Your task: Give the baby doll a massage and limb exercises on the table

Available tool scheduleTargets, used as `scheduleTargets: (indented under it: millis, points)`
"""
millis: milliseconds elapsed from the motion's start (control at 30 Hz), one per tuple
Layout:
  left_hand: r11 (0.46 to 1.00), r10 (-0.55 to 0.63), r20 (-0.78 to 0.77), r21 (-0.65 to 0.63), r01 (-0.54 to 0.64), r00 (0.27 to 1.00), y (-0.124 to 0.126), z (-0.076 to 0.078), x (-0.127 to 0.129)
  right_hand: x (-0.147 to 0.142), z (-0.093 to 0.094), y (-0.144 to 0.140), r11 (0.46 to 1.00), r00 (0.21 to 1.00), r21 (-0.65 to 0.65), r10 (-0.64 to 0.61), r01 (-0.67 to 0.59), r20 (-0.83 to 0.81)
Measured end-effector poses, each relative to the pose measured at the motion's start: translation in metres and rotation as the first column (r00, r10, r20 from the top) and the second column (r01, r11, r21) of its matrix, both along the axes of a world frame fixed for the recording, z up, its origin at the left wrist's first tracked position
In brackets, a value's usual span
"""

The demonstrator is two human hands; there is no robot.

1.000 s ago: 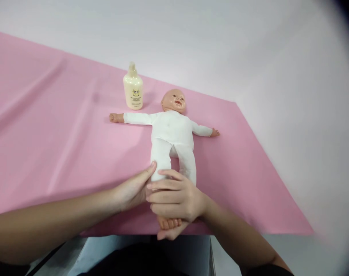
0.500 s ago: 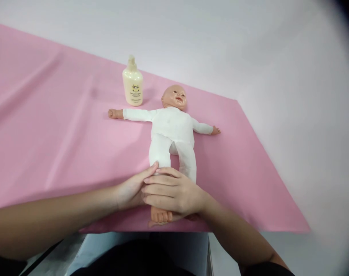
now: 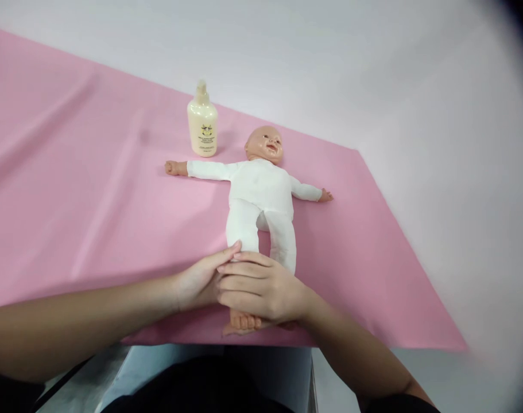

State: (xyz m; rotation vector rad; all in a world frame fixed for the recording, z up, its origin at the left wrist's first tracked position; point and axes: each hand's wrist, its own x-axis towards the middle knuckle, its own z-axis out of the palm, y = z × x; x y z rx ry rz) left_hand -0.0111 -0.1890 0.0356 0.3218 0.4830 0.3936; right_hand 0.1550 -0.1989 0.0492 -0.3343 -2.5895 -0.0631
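Finding the doll (image 3: pixel 261 186) lying face-up on the pink-covered desk (image 3: pixel 115 195), head toward the far side, arms spreading wide, legs pointing at the near edge. Holding its left-side leg (image 3: pixel 243 226) low down, foot (image 3: pixel 245 320) poking out on the near side of the grip. Curling the right hand (image 3: pixel 272 289) over the shin, fingers lying close together around it, thumb showing beneath the foot. Cupping the same leg from the left with the left hand (image 3: pixel 201 281), thumb resting against the white fabric; not telling the curl of its other fingers, hidden behind the leg and the right fingertips.

Comparing with a second ago: seeing the foot sitting farther left, the right fingers bunching tighter, both hands meeting more closely. Reading this as gathering the hold on one leg, not letting go. Leaving the right-side leg (image 3: pixel 282 241) resting, apparently unheld.

Farther out, noting the pump bottle (image 3: pixel 203 129) standing upright left of the head, beyond the left-side arm, staying put and well apart from both hands.
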Motion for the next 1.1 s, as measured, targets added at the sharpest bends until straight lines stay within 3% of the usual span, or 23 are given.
scheduleTargets:
  millis: [133,267,333,467,733,800,933,1100]
  points:
    - [0.998,-0.059,-0.01,0.004,0.059,0.998,-0.001,0.004,-0.001,-0.004,-0.004,-0.006,0.998,0.997,0.014,0.065,-0.066,0.035]
    - [0.996,-0.08,0.024,0.033,0.079,0.997,-0.002,0.009,-0.001,-0.004,-0.005,-0.007,0.992,0.993,0.077,0.108,-0.104,-0.051]
    - [0.997,-0.077,0.065,0.029,0.075,0.995,-0.001,0.008,-0.002,-0.003,-0.004,-0.004,0.991,0.993,0.116,0.075,-0.065,-0.089]
    - [0.999,-0.031,0.113,-0.013,0.032,0.993,0.0,0.003,-0.003,-0.001,0.0,-0.002,0.994,0.999,0.096,-0.043,0.045,-0.017]
    - [0.998,-0.056,0.03,0.004,0.056,0.998,-0.001,0.01,-0.002,-0.007,-0.004,-0.007,0.984,0.976,0.119,0.153,-0.134,-0.158]
    - [0.999,-0.04,0.021,-0.006,0.04,0.999,0.0,0.011,-0.002,-0.006,-0.002,-0.005,0.992,0.976,0.085,0.112,-0.098,-0.187]
    - [0.999,0.005,-0.037,-0.051,-0.007,0.999,0.001,0.008,-0.002,-0.006,0.0,-0.003,0.999,0.997,0.047,-0.012,0.016,-0.072]
    - [0.998,0.007,-0.015,-0.064,-0.008,1.0,0.0,0.009,-0.001,-0.009,-0.002,-0.007,0.988,0.986,0.124,0.105,-0.089,-0.131]
